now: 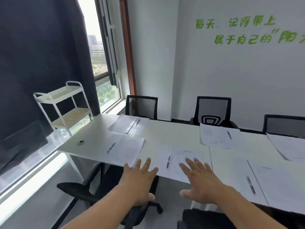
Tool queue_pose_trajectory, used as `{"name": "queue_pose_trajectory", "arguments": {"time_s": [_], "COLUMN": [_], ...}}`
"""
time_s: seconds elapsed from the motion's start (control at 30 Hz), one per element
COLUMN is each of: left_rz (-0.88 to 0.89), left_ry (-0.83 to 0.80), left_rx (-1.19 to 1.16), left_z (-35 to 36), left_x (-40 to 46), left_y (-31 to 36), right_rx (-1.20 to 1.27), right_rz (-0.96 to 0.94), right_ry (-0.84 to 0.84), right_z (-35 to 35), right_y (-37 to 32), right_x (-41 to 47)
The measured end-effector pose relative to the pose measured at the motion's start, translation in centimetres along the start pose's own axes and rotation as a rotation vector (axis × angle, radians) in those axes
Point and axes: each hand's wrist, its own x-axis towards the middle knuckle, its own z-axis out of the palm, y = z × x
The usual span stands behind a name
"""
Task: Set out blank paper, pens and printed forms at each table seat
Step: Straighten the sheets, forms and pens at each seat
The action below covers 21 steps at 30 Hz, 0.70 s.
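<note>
- Both bare hands reached forward over the near edge of the long white table (173,129): the left hand (142,177) and the right hand (200,180) were well apart, fingers spread and straight, holding nothing.
- Whether the fingertips touched the paper or hovered just above it could not be told.
- Between and just beyond the hands lay a white printed form (184,161) beside a blank white sheet (160,162), with a slim dark pen (168,161) lying along the seam between them, at the table's near edge.
- Similar sets of sheets and pen lay at the near left corner (125,148), the far left corner (127,123), the far edge in front of a black mesh chair (212,111), and the near right edge (264,177); more sheets (290,146) showed at the far right.
- Judged from this, the seat in front was being finished, the papers squared or just released, and most of the visible seats were already served.
- The next move would call for checking that every remaining seat has all three items, and for fetching fresh stock, since neither hand carried any.
</note>
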Motion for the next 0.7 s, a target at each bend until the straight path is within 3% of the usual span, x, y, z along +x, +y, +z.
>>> {"name": "queue_pose_trajectory", "arguments": {"time_s": [0.37,0.7], "left_rz": [0.17,0.272], "left_ry": [0.006,-0.068], "left_rx": [0.011,0.043], "left_z": [-0.5,0.5], "left_x": [7.2,19.9], "left_y": [-4.3,-5.1], "right_rx": [0.053,0.124], "right_rz": [0.133,0.199], "right_ry": [-0.023,-0.082], "right_z": [-0.8,1.9], "right_y": [-1.2,4.0], "right_x": [6.5,15.6]}}
